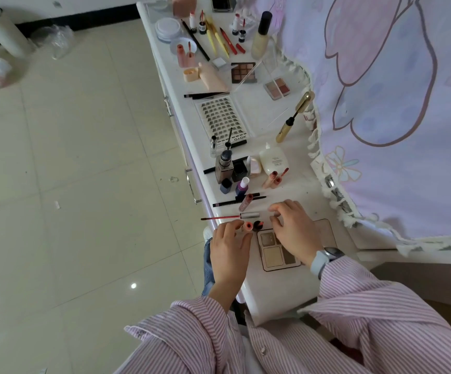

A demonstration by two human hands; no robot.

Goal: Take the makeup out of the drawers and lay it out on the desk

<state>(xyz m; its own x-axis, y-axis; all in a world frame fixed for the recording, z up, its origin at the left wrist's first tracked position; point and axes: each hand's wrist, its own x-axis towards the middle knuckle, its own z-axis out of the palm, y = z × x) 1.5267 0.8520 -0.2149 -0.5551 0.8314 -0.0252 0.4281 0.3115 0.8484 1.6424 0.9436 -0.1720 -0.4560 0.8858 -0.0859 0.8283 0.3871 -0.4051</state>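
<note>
2 hands at the desk near end, laying-out step: left hand pinching an uncapped lip gloss tube, right hand loosely curled, empty, above the palette; next, probably setting the tube beside its wand

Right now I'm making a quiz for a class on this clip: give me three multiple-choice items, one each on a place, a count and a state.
1. Where does the lash tray lie?
A. on the floor
B. on the desk
C. in an open drawer

2. How many pans does the small blush palette show?
A. three
B. nine
C. one

3. What is the left hand doing?
A. hanging idle
B. pressing flat on the floor
C. holding a small tube

Answers: 1 B, it rests on the white top; 2 A, three pans show; 3 C, fingers curl round the tube.
</note>
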